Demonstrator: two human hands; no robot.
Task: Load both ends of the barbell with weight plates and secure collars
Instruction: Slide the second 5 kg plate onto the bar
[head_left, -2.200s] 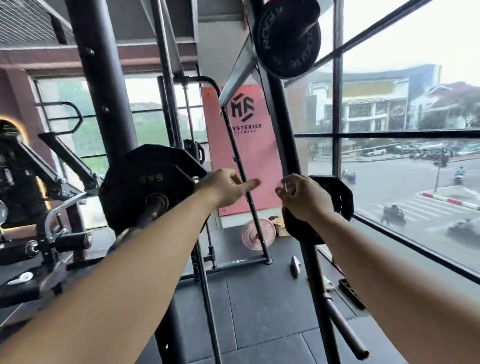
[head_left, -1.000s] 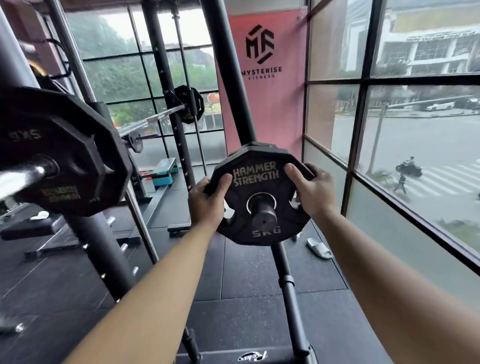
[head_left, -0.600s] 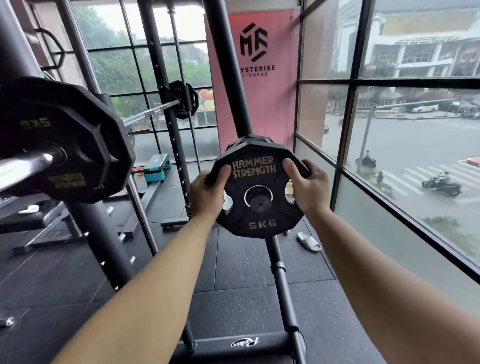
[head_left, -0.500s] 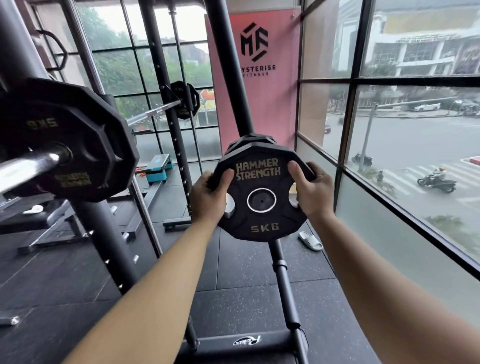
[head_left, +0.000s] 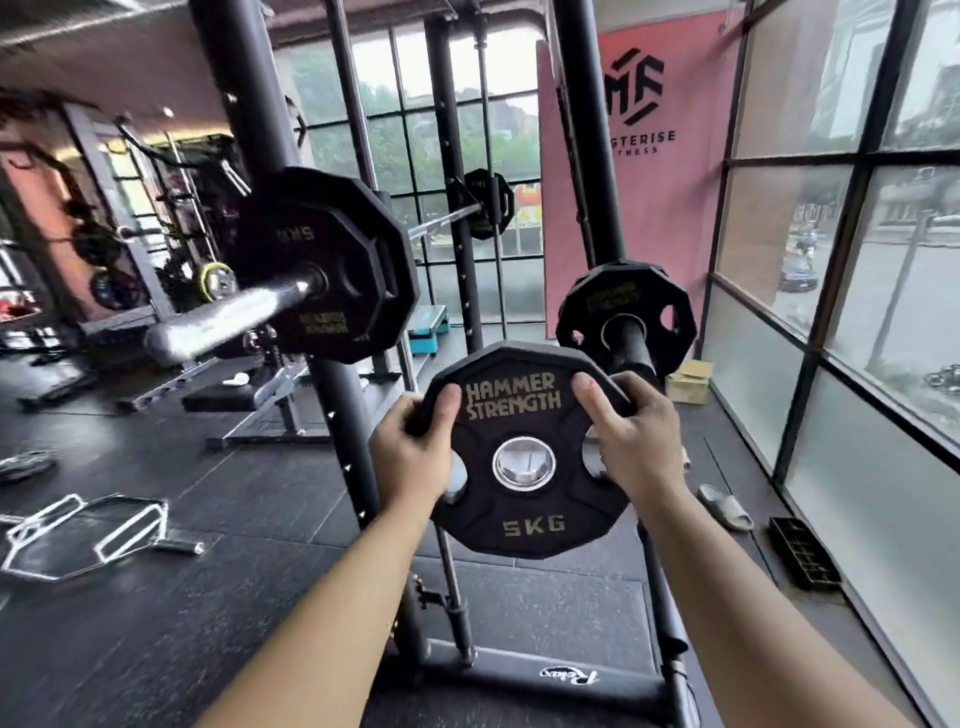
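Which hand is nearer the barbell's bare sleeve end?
Left. The left hand grips the 5 kg plate on the side toward the sleeve, below and right of it; the right hand grips the plate's opposite side, farther off.

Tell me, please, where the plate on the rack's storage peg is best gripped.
By the grip holes at its left and right edges, from the front. The Hammer Strength plate sits upright on the storage peg, facing you, so it should slide straight off the free end.

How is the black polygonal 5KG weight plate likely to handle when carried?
Probably dense: the black polygonal 5KG weight plate takes both the left hand and right hand. Faceted rim likely resists rolling; grip cut-outs should limit slipping.
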